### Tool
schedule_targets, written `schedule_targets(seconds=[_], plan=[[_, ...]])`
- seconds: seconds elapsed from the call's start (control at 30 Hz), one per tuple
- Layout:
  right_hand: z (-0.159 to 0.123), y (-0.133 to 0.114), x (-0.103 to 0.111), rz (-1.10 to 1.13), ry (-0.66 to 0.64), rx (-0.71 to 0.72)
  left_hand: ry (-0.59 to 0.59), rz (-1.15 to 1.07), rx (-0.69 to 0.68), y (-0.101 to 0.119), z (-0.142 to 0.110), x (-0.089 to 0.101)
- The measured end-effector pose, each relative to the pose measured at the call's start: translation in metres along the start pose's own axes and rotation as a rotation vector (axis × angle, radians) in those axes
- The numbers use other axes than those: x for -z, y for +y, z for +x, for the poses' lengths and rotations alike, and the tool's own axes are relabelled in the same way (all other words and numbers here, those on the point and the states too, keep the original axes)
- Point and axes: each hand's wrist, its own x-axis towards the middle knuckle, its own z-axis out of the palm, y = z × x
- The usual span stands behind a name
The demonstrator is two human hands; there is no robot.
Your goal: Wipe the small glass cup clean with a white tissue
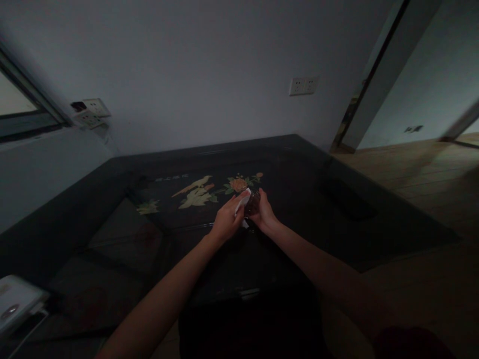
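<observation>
Both hands meet over the middle of a dark, glossy table. A crumpled white tissue is pinched in my left hand, pressed against the near side of a small clear glass. From the other side, my right hand is wrapped around that glass. The glass looks dark and see-through, and the fingers hide part of its shape. A lower corner of the tissue hangs below my left fingers.
Printed flowers and a bird decorate the tabletop. A long dark object lies to the right. At the lower left is a white device with a cable. Wall sockets sit above the table, and wooden floor lies beyond its right edge.
</observation>
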Motion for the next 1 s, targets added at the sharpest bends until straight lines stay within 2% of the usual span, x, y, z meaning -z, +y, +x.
schedule_targets(seconds=[0.13, 0.33, 0.53, 0.77, 1.0], plan=[[0.000, -0.001, -0.001, -0.021, -0.011, -0.009, 0.031, 0.063, 0.082, 0.001, 0.003, 0.003], [0.000, -0.007, 0.002, -0.024, -0.018, 0.016, 0.063, 0.097, 0.128, 0.001, 0.000, 0.008], [0.005, -0.006, 0.005, 0.009, 0.034, 0.015, 0.061, 0.034, 0.044, 0.006, -0.007, 0.004], [0.004, 0.004, 0.006, -0.066, -0.019, 0.000, 0.003, -0.059, -0.022, 0.004, -0.005, 0.000], [0.004, 0.006, 0.004, -0.065, -0.024, 0.001, -0.001, -0.001, 0.143, 0.000, 0.003, -0.001]])
